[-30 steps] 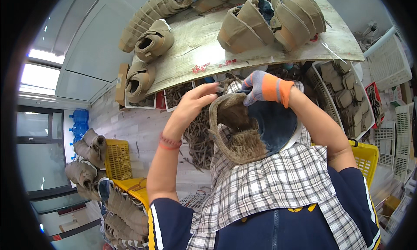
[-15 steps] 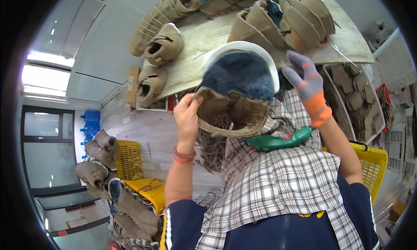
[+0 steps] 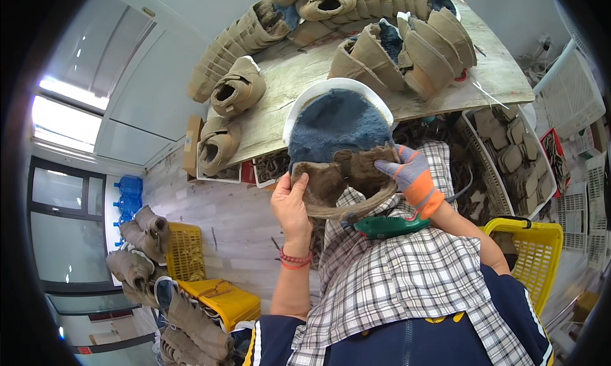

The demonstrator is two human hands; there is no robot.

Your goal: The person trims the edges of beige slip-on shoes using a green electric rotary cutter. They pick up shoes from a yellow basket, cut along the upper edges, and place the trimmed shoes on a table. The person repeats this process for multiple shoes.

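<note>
Between my hands is a shoe upper (image 3: 340,127), spread with its inside up: blue fleece with a white curved edge at the far end, brown fuzzy lining nearer me. My bare left hand (image 3: 293,204) pinches its left edge, thumb on top. In a grey and orange glove, my right hand (image 3: 414,178) is closed on the right edge. Just under the upper, a green hand-held power tool (image 3: 388,226) lies on my checked apron (image 3: 407,270). Its working end is partly hidden.
A worktable (image 3: 286,79) ahead carries rows of tan shoe uppers (image 3: 375,54). Below its right side stands a white crate (image 3: 541,194) of tan pieces. A yellow basket (image 3: 541,245) is at my right; more yellow baskets (image 3: 184,251) and piled uppers (image 3: 197,315) are on the left.
My right hand has come in from the raised, open position and taken the upper's right edge. The upper has shifted slightly left and nearer in view, still in my left hand.
</note>
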